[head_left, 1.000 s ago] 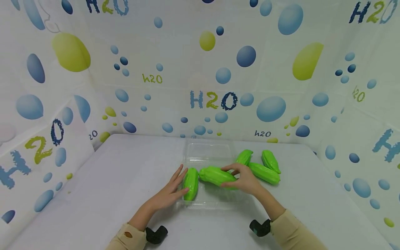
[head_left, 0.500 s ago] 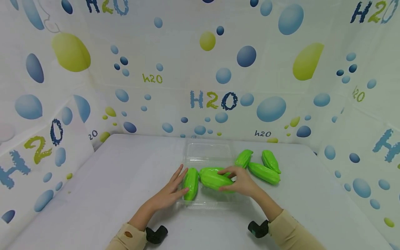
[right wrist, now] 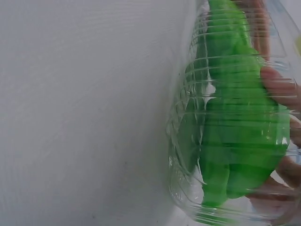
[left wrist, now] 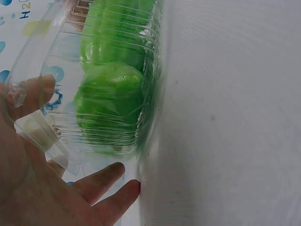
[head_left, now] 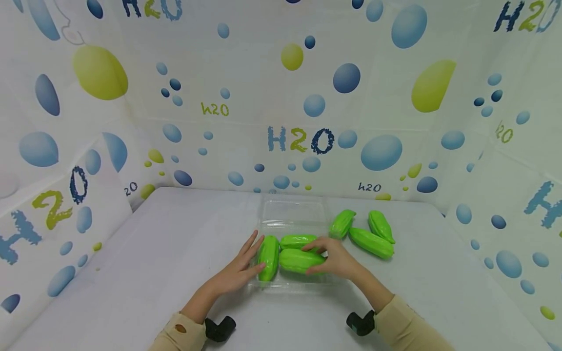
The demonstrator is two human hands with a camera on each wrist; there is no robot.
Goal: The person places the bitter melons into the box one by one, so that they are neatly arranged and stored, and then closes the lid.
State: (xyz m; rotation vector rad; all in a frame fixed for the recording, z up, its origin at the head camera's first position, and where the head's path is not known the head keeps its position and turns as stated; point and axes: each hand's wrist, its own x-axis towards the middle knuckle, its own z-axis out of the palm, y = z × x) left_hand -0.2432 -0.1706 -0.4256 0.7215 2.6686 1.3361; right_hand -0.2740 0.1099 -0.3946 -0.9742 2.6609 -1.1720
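Note:
A clear plastic clamshell box (head_left: 303, 283) stands lid-up on the table. Inside, one ridged, glossy green toy vegetable (head_left: 269, 258) stands lengthwise along the left wall, and another (head_left: 291, 240) lies crosswise at the back. In front of that one, my right hand (head_left: 338, 261) grips the right end of a third green toy vegetable (head_left: 296, 261), thumb on the near side and fingers on the far side. My left hand (head_left: 232, 275) has its fingers spread at the box's left side, thumb over the wall. The left wrist view shows this hand (left wrist: 51, 183) beside the ribbed plastic wall.
Right of the box lie three more green toy vegetables: one (head_left: 342, 224) by its back right corner, one (head_left: 371, 243) slanting, one (head_left: 381, 226) behind that. The raised lid (head_left: 293, 212) leans toward the patterned backdrop (head_left: 246, 151). Black wrist mounts (head_left: 221, 329) sit at both cuffs.
My right hand has moved left and toward me, lowering the vegetable and turning it crosswise in front of the back one, which now shows. The left hand stays in place.

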